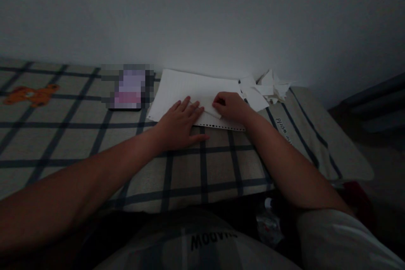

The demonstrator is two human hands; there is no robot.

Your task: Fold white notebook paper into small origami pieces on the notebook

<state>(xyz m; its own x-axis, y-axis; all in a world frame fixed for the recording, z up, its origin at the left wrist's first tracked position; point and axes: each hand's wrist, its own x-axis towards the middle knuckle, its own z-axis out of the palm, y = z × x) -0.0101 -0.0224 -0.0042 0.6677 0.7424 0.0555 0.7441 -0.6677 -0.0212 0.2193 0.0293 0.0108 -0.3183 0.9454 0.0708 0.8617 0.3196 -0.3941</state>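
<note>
Sheets of white lined paper (190, 82) with punched holes along the near edge lie on the checked cloth. My left hand (182, 122) rests flat on them, fingers spread, thumb out over the cloth. Under its fingertips a smaller piece of white paper (209, 112) stretches right toward my other hand. My right hand (230, 105) is closed in a pinch, at the right end of that smaller piece. What sits between its fingertips is hidden by the dim light.
A blurred-out phone (129, 88) lies left of the sheets, and an orange object (31, 94) farther left. Crumpled white paper (274, 86) sits at the right by the wall (202, 17). Below the cloth's (186, 168) near edge, a clear plastic bottle (268, 223) shows.
</note>
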